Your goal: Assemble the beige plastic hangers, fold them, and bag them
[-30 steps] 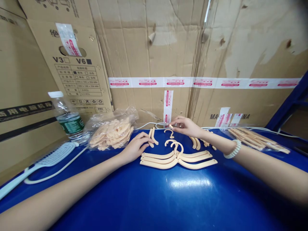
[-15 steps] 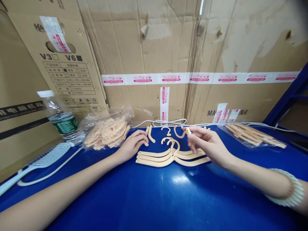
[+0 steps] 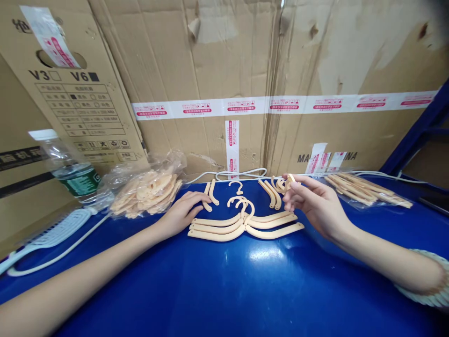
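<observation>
My right hand (image 3: 317,203) is raised over the right side of the table, thumb and fingers pinching a beige hanger hook (image 3: 290,179). More curved hooks (image 3: 278,185) show just left of its fingers. My left hand (image 3: 184,211) lies low with fingers stretched out, fingertips touching a short hanger arm (image 3: 206,199); a second arm (image 3: 212,193) is beside it. Between my hands, three beige folding hangers (image 3: 224,236) lie nested, hooks pointing away from me. Beyond them is a loose hook (image 3: 236,187), with a few loose hanger arms (image 3: 271,194) to its right.
A plastic bag of beige parts (image 3: 147,189), a water bottle (image 3: 75,171) and a pale blue hairbrush (image 3: 59,229) stand or lie at left. Bagged long pieces (image 3: 368,189) lie at right. Cardboard boxes (image 3: 210,65) wall off the back of the blue table (image 3: 224,285); a white cable (image 3: 242,175) runs along it.
My right hand has moved right with the hook, uncovering the loose arms and the hangers' right ends. My left hand stays by the left arms. The view has shifted slightly.
</observation>
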Motion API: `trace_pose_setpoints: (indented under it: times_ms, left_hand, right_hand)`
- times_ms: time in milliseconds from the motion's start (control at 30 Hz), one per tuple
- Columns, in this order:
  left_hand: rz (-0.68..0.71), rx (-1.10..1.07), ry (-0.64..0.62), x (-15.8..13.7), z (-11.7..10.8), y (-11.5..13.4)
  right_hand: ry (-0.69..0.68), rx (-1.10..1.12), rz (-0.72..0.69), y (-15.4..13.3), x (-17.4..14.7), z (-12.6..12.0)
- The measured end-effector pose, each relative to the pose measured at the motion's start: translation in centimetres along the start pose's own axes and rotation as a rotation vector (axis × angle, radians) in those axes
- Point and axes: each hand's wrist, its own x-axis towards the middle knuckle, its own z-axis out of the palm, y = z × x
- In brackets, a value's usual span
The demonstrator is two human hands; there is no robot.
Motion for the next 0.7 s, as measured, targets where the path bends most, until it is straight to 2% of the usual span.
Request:
trace_pose_setpoints:
  times_ms: [267,333,400,500,600,700]
  left_hand:
    - [0.075,0.016,-0.016,0.1,-0.3,0.8]
    - [0.086,0.023,0.016,0.1,-0.6,1.2]
    - [0.091,0.033,0.1,0.2,-0.9,1.9]
    - [0.103,0.051,0.268,0.3,-1.6,3.9]
    - [0.118,-0.014,0.377,0.1,-1.8,7.1]
    - [0.098,-0.265,0.263,-0.5,-1.3,10.2]
  right_hand:
    - [0.01,0.004,0.102,-0.1,-0.3,0.5]
    - [-0.001,-0.001,0.116,-0.1,-0.7,0.7]
    - [-0.006,0.011,0.134,-0.1,-1.4,1.2]
    - [-0.039,0.015,0.158,-0.2,-2.9,2.2]
    - [-0.137,-0.033,0.12,-0.3,-4.6,3.4]
    - [-0.241,-0.105,0.04,-0.3,-6.0,4.3]
